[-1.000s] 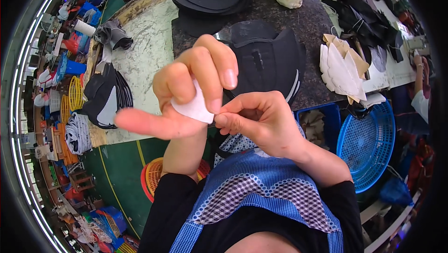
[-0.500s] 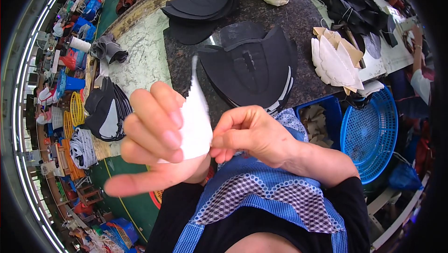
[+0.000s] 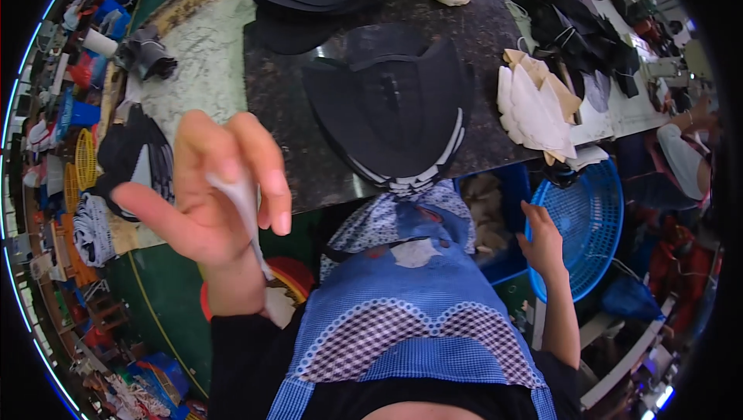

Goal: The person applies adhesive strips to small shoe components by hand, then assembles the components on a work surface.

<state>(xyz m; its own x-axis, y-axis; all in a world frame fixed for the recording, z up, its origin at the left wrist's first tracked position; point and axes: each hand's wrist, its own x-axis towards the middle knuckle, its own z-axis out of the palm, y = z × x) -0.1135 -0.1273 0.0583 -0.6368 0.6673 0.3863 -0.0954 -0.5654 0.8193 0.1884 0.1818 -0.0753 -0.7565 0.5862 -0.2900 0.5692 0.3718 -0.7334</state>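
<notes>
- Right hand (image 3: pixel 546 245): off the white piece (image 3: pixel 246 209) it pinched half a second ago; now right of and below the black stack (image 3: pixel 387 102), fingers apart, nothing seen in it, by blue basket (image 3: pixel 616 222).
- Left hand (image 3: pixel 203 217): below-left of stack, fingers gripping the piece, thumb stuck out.
- White piece: now nearly edge-on, left of and below stack; in left hand, well apart from right.
</notes>
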